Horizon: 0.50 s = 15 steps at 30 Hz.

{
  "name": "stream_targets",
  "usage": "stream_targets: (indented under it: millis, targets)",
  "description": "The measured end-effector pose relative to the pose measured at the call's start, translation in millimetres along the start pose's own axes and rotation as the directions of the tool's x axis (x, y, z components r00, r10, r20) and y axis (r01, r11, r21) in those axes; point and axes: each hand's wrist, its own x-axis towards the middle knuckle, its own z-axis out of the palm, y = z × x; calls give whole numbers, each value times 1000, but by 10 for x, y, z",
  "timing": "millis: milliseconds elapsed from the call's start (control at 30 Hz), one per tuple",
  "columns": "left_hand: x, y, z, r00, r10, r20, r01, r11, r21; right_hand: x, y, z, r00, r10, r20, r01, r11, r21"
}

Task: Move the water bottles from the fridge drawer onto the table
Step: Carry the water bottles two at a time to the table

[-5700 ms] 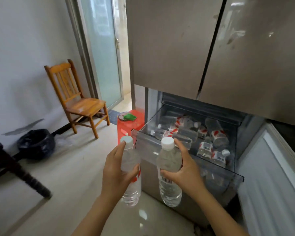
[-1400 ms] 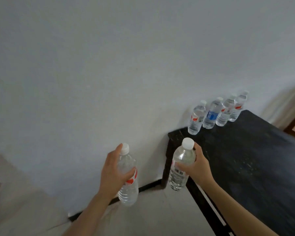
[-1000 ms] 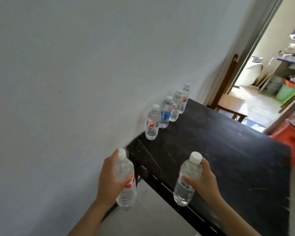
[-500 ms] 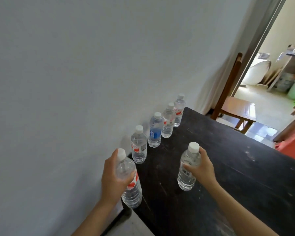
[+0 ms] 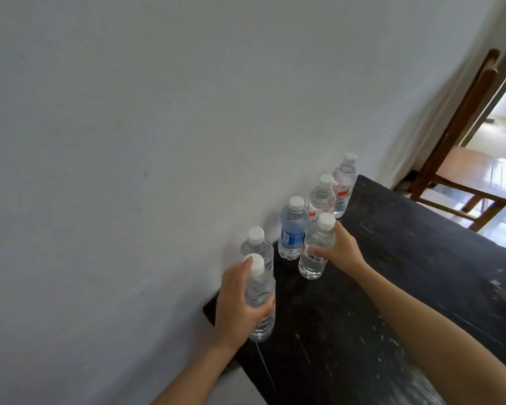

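Observation:
My left hand (image 5: 237,302) grips a clear red-labelled water bottle (image 5: 260,296) upright at the near left corner of the black table (image 5: 406,287), close to the wall. My right hand (image 5: 341,251) holds a second clear bottle (image 5: 316,252) upright, its base on or just above the table top, beside a blue-labelled bottle (image 5: 292,232). Along the wall stand three more clear bottles: one (image 5: 256,244) behind my left-hand bottle, one (image 5: 322,200) further back, and one (image 5: 343,184) at the far end. The fridge drawer is out of view.
A grey wall (image 5: 158,127) runs along the table's left side. A wooden chair (image 5: 465,159) stands beyond the table's far end, beside a doorway onto a lit tiled floor (image 5: 503,141).
Both hands have moved forward over the table with their bottles. The right-hand bottle now stands next to the blue-labelled one; the left-hand bottle has come in front of the nearest bottle of the row.

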Motion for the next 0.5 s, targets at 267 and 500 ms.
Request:
stream_targets:
  millis: [267,500]
  targets:
    - [234,-88,561,992,70,108,-68,997,-20,46,69,4,994,50,99,-46,998,-39]
    - [291,-203,808,990,123,65,-125,992,24,58,118,41,990,108,91,-106,994,-22]
